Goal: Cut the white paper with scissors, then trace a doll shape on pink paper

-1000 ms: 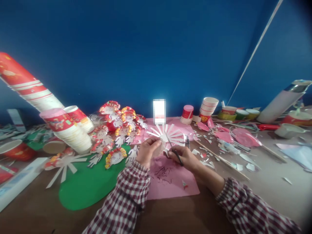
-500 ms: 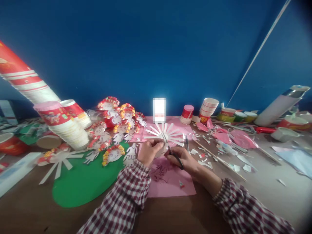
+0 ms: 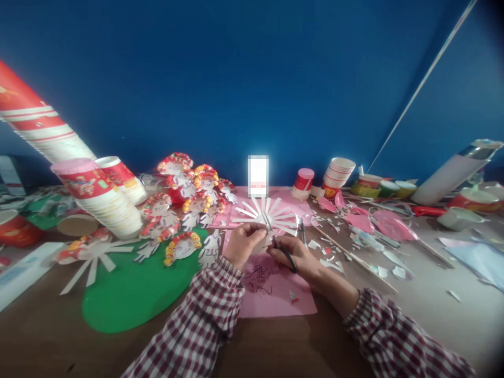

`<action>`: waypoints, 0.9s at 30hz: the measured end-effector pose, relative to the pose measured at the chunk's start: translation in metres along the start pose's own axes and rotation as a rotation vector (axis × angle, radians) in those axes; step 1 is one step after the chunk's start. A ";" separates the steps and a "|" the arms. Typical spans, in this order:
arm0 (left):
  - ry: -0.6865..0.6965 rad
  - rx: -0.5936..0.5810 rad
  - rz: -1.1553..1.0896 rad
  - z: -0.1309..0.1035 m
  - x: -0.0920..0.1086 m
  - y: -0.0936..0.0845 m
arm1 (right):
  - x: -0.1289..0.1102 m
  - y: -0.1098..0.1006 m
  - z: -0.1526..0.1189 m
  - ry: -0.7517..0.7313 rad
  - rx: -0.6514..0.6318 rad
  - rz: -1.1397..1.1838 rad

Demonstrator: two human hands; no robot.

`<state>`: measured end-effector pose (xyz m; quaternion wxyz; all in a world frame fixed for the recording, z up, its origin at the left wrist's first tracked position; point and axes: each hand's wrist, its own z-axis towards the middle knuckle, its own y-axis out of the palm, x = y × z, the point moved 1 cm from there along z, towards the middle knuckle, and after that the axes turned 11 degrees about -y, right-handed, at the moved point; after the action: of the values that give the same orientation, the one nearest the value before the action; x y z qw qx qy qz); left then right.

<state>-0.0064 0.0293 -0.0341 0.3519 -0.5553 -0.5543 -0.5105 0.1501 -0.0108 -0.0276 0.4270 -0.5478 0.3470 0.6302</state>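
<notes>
My left hand pinches a small white paper piece between thumb and fingers. Closed around the handles of a dark pair of scissors is my right hand; the blades point up and away, right beside the paper. Below both hands lies a pink sheet with dark scribbled lines and a small scrap on it. Just beyond the hands, a white cup cut into a fan of strips rests on more pink paper. The paper's outline is partly covered by my fingers.
Paper-cup dolls crowd the left, beside a green sheet and stacked cups. On the right lie white scraps, a wooden stick, pink cut pieces and a leaning flask. A blue wall stands behind.
The view has shifted very slightly. Both hands stay nearly in place, with the scissors still beside the white paper piece.
</notes>
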 end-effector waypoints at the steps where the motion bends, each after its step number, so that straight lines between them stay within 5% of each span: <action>1: 0.000 -0.002 0.000 0.000 0.000 0.000 | 0.000 0.000 0.000 -0.004 0.000 0.002; 27: -0.022 -0.002 -0.074 -0.002 0.000 0.003 | 0.002 0.002 0.000 -0.036 0.053 -0.047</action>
<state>-0.0033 0.0273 -0.0333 0.3261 -0.5401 -0.5779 -0.5176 0.1483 -0.0116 -0.0300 0.4622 -0.5331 0.3428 0.6203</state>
